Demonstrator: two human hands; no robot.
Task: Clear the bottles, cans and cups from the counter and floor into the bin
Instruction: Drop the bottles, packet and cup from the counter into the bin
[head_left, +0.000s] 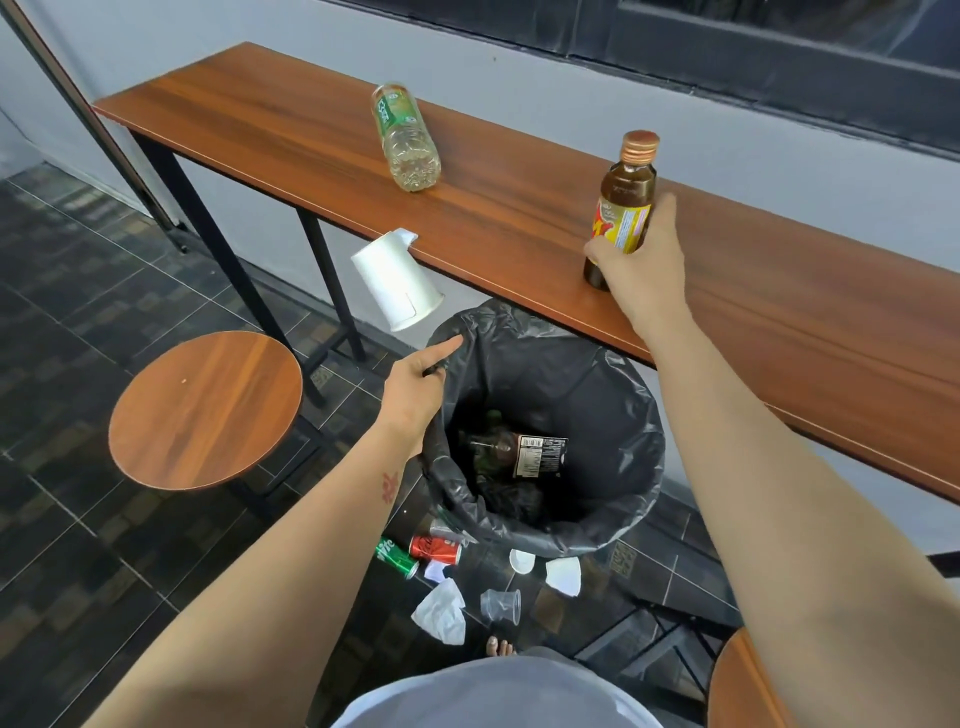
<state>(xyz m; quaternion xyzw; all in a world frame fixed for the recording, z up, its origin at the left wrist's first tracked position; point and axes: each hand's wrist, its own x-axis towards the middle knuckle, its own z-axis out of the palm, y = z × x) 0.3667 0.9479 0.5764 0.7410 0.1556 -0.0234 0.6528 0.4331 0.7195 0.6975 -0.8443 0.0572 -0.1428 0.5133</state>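
My right hand (641, 265) is closed around a small brown glass bottle (623, 200) with a copper cap, standing upright on the wooden counter (519, 228). My left hand (415, 384) pinches the black liner at the left rim of the bin (613, 525), which holds a dark bottle (519, 454). A white paper cup (397, 278) is in mid-air between the counter edge and the bin, tipped mouth down. A clear plastic bottle (408, 137) with a green label lies on the counter. On the floor lie a green can (396, 557), a red can (435, 550) and a clear plastic cup (501, 605).
A round wooden stool (205, 410) stands left of the bin; another stool (748, 686) is at the lower right. Crumpled white tissue (441, 610) and two small white cups (563, 574) lie on the dark tiled floor. The counter runs along a grey wall.
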